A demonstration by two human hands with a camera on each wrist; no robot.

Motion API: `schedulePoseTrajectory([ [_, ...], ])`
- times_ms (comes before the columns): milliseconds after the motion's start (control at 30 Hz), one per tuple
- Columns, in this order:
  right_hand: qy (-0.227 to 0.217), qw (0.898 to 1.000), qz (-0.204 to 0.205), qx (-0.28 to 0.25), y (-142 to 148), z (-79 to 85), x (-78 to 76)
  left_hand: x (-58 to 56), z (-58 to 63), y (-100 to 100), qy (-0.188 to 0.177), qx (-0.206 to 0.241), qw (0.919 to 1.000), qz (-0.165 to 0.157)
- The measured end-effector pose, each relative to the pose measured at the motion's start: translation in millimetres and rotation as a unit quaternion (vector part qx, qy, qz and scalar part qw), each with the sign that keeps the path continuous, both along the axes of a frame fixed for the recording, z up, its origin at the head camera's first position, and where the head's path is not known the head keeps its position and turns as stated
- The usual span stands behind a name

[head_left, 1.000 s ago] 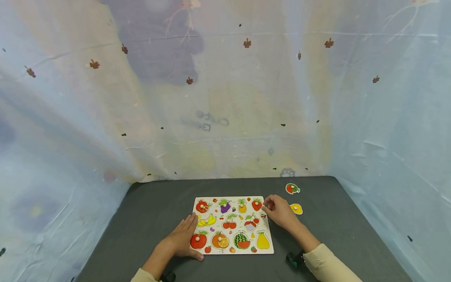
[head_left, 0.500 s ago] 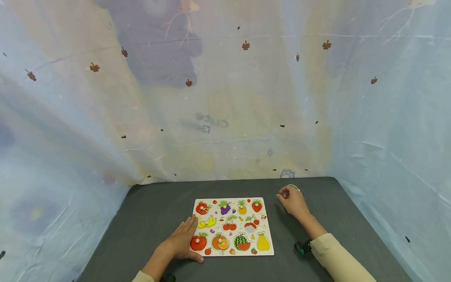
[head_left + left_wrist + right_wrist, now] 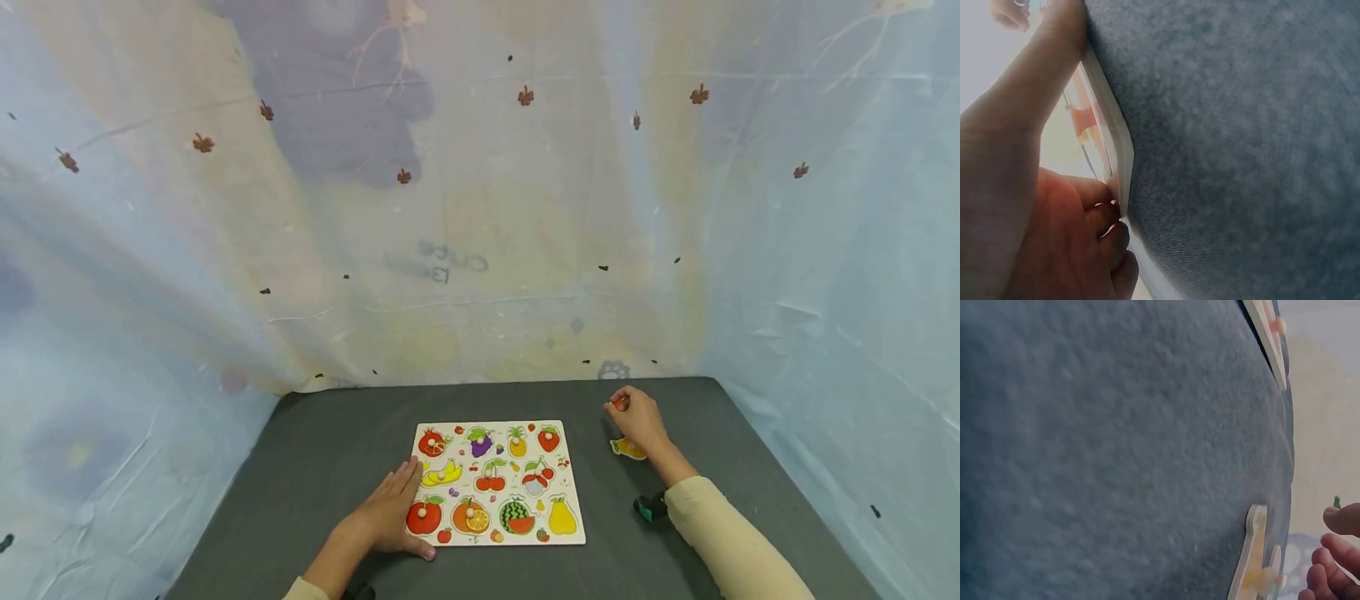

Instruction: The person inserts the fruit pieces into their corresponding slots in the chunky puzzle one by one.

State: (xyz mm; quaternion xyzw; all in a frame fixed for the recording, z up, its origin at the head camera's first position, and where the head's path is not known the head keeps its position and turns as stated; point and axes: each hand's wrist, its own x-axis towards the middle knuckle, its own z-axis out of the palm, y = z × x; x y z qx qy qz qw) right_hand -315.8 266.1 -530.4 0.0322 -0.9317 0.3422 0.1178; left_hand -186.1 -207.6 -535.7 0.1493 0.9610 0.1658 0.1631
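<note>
A white wooden fruit puzzle board lies on the dark cloth, most of its fruit pictures bearing small knobs. My left hand rests along its left edge, fingers extended and thumb near the front corner. To the board's right, my right hand pinches a small red puzzle piece, apparently the watermelon; fingers cover most of it. A green tip shows beside the thumb in the right wrist view. Below that hand lies a yellow pear-like puzzle piece, partly hidden by the wrist.
Dark cloth covers the table. A pale printed curtain hangs at the back and both sides. In the right wrist view, a thin pale edge stands behind the yellow piece; what it belongs to is unclear.
My right hand has moved from the board's upper right corner to the loose pieces and lifted the red one. The left hand stays on the board's edge.
</note>
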Motion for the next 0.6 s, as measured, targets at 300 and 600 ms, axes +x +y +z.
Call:
schedulePoseTrajectory([
  [300, -0.049, 0.998, -0.03, 0.002, 11, 4.2, -10.2, 0.5, 2.9, 1, -0.003, -0.001, 1.0, -0.003],
  [600, -0.069, 0.996, -0.06, 0.02, 19, -8.3, -23.2, 3.9, 7.2, 2, 0.01, 0.012, 0.9998, -0.01],
])
